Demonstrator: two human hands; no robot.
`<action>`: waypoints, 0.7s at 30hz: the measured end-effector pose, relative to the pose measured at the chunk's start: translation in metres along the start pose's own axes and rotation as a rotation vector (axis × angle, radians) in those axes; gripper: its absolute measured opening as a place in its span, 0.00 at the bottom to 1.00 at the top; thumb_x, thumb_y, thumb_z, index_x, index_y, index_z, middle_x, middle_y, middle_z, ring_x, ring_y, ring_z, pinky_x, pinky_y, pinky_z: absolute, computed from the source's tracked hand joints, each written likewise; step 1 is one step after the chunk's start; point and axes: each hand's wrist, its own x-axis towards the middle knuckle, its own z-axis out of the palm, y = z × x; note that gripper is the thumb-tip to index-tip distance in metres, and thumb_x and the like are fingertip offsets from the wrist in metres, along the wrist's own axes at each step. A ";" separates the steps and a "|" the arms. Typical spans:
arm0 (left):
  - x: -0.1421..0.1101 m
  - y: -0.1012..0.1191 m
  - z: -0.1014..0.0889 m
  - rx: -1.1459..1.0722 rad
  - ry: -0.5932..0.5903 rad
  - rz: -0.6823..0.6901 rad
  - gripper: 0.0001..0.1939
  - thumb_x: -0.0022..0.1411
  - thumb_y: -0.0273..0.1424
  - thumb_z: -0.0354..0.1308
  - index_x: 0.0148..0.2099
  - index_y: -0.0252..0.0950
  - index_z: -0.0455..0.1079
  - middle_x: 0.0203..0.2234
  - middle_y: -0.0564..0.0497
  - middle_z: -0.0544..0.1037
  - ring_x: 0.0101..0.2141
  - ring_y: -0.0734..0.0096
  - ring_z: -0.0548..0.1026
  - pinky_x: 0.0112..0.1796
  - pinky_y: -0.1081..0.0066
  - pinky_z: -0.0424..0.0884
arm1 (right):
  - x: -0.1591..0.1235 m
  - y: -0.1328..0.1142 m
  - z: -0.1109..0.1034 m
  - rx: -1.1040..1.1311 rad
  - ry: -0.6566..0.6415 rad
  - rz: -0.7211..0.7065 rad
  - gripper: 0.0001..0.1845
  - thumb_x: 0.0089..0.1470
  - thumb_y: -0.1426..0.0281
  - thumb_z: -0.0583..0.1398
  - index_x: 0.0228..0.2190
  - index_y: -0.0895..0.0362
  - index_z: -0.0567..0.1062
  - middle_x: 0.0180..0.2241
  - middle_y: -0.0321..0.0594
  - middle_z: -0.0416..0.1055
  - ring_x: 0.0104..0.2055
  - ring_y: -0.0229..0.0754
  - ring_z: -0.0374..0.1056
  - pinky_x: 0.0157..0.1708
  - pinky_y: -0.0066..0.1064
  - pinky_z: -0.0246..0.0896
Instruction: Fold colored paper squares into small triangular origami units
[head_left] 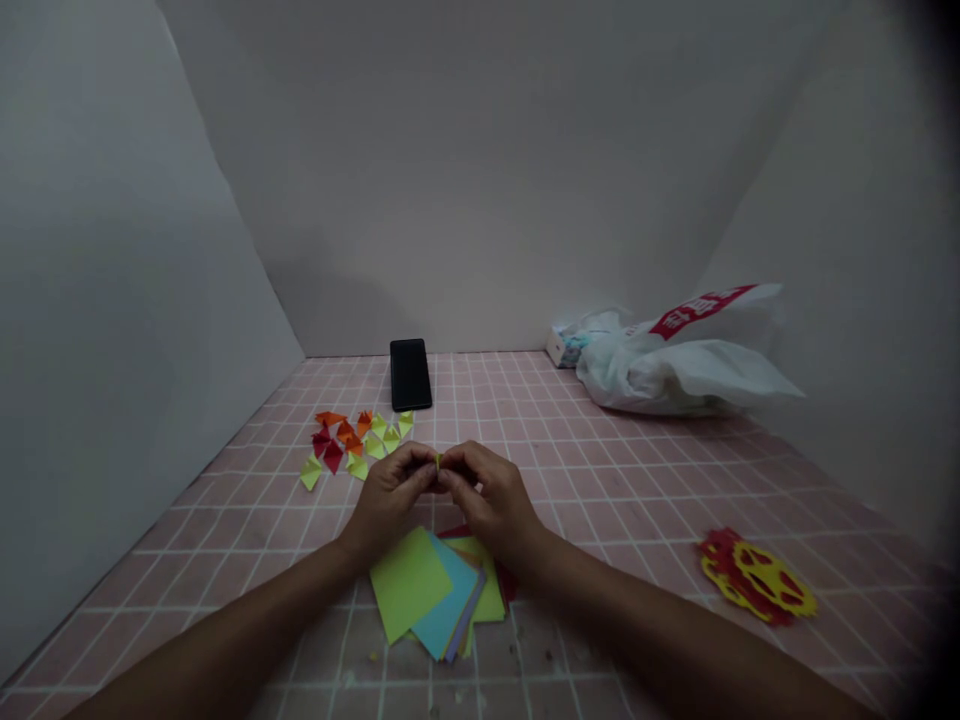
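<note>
My left hand (391,492) and my right hand (491,495) meet above the pink checked table (600,480). The fingers of both pinch a small folded piece of yellow-green paper (438,461) between them. Directly beneath my wrists lies a fanned stack of coloured paper squares (431,590), green on top, with blue, yellow and red below. A cluster of small folded paper triangles (352,443) in orange, red and yellow-green lies just beyond my left hand.
A black phone (410,373) lies flat near the back wall. A white plastic bag (675,360) with red print sits at the back right, a small box beside it. A red and yellow paper cutting (756,578) lies at the right. White walls close in the table.
</note>
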 end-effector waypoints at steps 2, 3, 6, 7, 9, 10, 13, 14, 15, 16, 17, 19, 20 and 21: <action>0.000 0.001 0.000 0.040 0.005 0.025 0.06 0.55 0.32 0.62 0.34 0.34 0.72 0.28 0.52 0.75 0.30 0.72 0.75 0.35 0.71 0.75 | -0.001 -0.001 0.001 0.020 -0.002 0.019 0.03 0.55 0.75 0.57 0.32 0.56 0.71 0.31 0.38 0.71 0.34 0.39 0.68 0.35 0.30 0.62; -0.001 0.001 0.000 0.057 0.008 0.032 0.06 0.55 0.31 0.61 0.34 0.34 0.72 0.28 0.52 0.75 0.30 0.72 0.75 0.35 0.70 0.75 | -0.001 -0.001 0.001 0.033 -0.002 0.037 0.03 0.55 0.74 0.57 0.32 0.56 0.71 0.31 0.38 0.71 0.34 0.38 0.68 0.34 0.29 0.62; -0.001 0.000 0.000 0.089 0.014 0.049 0.06 0.55 0.32 0.61 0.34 0.35 0.72 0.28 0.52 0.75 0.30 0.71 0.75 0.35 0.70 0.75 | 0.000 -0.001 0.000 0.089 -0.005 0.099 0.04 0.56 0.73 0.56 0.32 0.56 0.71 0.29 0.37 0.71 0.31 0.37 0.67 0.30 0.28 0.62; -0.001 -0.001 0.000 0.104 0.014 0.054 0.06 0.56 0.32 0.61 0.34 0.35 0.72 0.28 0.52 0.75 0.30 0.71 0.75 0.35 0.70 0.75 | 0.000 -0.001 0.000 0.109 -0.007 0.118 0.04 0.56 0.73 0.55 0.31 0.56 0.71 0.29 0.37 0.71 0.29 0.36 0.67 0.29 0.27 0.62; -0.001 -0.003 -0.001 0.144 0.016 0.076 0.05 0.57 0.32 0.60 0.34 0.35 0.72 0.28 0.52 0.75 0.30 0.71 0.75 0.34 0.70 0.74 | 0.000 0.001 0.001 0.145 -0.012 0.148 0.05 0.57 0.72 0.55 0.31 0.56 0.70 0.27 0.36 0.70 0.25 0.34 0.65 0.26 0.26 0.61; -0.002 -0.004 -0.002 0.169 0.020 0.091 0.05 0.57 0.32 0.60 0.34 0.35 0.72 0.28 0.52 0.74 0.30 0.71 0.75 0.34 0.71 0.73 | 0.000 0.001 0.001 0.161 -0.014 0.162 0.05 0.57 0.72 0.55 0.31 0.56 0.70 0.26 0.35 0.70 0.24 0.34 0.64 0.25 0.26 0.60; -0.002 -0.005 -0.004 0.245 0.024 0.135 0.04 0.58 0.31 0.59 0.35 0.36 0.73 0.28 0.52 0.74 0.30 0.71 0.74 0.34 0.72 0.72 | 0.001 0.002 0.002 0.204 -0.017 0.193 0.05 0.57 0.72 0.55 0.31 0.56 0.71 0.25 0.34 0.69 0.22 0.32 0.63 0.23 0.24 0.59; -0.003 -0.004 -0.004 0.270 0.022 0.147 0.04 0.59 0.31 0.58 0.35 0.36 0.73 0.28 0.52 0.74 0.30 0.71 0.74 0.34 0.73 0.71 | 0.001 0.003 0.002 0.216 -0.019 0.198 0.05 0.57 0.72 0.55 0.31 0.56 0.71 0.25 0.34 0.69 0.21 0.32 0.63 0.22 0.24 0.59; -0.003 -0.004 -0.004 0.295 0.019 0.160 0.04 0.59 0.31 0.58 0.35 0.36 0.73 0.28 0.52 0.74 0.30 0.71 0.74 0.34 0.73 0.71 | 0.001 0.002 0.002 0.226 -0.022 0.202 0.05 0.56 0.72 0.55 0.31 0.57 0.71 0.26 0.34 0.69 0.21 0.32 0.63 0.22 0.24 0.59; -0.003 -0.003 -0.004 0.318 0.017 0.173 0.04 0.60 0.31 0.57 0.35 0.36 0.72 0.28 0.52 0.74 0.30 0.71 0.74 0.34 0.73 0.70 | 0.001 0.002 0.002 0.233 -0.024 0.204 0.05 0.56 0.72 0.55 0.31 0.57 0.71 0.26 0.34 0.70 0.21 0.31 0.63 0.22 0.24 0.59; -0.003 -0.002 -0.004 0.338 0.014 0.187 0.04 0.60 0.30 0.56 0.35 0.37 0.72 0.28 0.52 0.73 0.30 0.71 0.74 0.34 0.73 0.70 | 0.001 0.001 0.002 0.238 -0.025 0.208 0.05 0.56 0.73 0.55 0.31 0.57 0.71 0.26 0.35 0.70 0.22 0.31 0.63 0.22 0.24 0.59; -0.004 0.000 -0.004 0.374 0.008 0.210 0.04 0.61 0.30 0.56 0.35 0.37 0.72 0.28 0.52 0.73 0.30 0.71 0.74 0.34 0.73 0.70 | 0.001 0.000 0.001 0.249 -0.025 0.218 0.05 0.55 0.73 0.55 0.30 0.57 0.71 0.27 0.35 0.70 0.22 0.31 0.63 0.22 0.24 0.59; -0.004 0.000 -0.003 0.390 0.003 0.220 0.05 0.61 0.30 0.55 0.35 0.37 0.71 0.28 0.52 0.73 0.30 0.71 0.74 0.34 0.72 0.70 | 0.001 -0.001 0.001 0.254 -0.024 0.223 0.05 0.55 0.73 0.55 0.30 0.57 0.71 0.26 0.35 0.70 0.22 0.31 0.63 0.22 0.24 0.59; -0.004 0.001 -0.003 0.406 -0.001 0.230 0.05 0.62 0.30 0.55 0.35 0.37 0.71 0.28 0.52 0.73 0.30 0.71 0.74 0.33 0.72 0.70 | 0.001 -0.001 0.001 0.261 -0.023 0.227 0.04 0.55 0.73 0.55 0.30 0.57 0.71 0.26 0.35 0.70 0.21 0.31 0.63 0.22 0.24 0.59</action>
